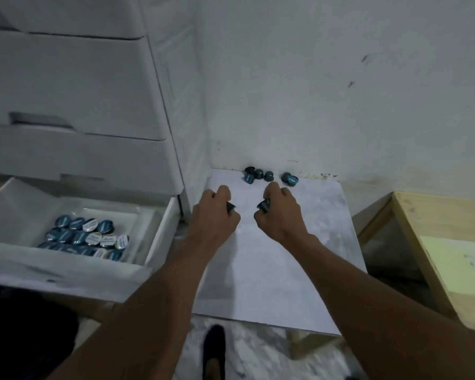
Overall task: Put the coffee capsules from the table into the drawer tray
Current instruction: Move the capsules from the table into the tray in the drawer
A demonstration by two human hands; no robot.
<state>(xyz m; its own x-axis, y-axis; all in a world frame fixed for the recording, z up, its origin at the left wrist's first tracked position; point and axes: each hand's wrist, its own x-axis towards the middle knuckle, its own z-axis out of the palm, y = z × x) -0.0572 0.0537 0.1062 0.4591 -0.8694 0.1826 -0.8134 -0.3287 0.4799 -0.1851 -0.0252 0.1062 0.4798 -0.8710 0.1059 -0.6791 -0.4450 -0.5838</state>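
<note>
Both the left hand [213, 215] and the right hand [279, 215] grip capsules above the table [272, 270], near the far loose capsules [269, 176].

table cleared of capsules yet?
No, several loose capsules lie at the back of the table, close to the wall.

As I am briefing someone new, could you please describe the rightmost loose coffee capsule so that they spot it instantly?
Start at the pale grey table beside the white drawer unit. Along its far edge, against the wall, lie dark teal coffee capsules. Yours is the rightmost capsule, in the pair set apart from the larger cluster.
</note>
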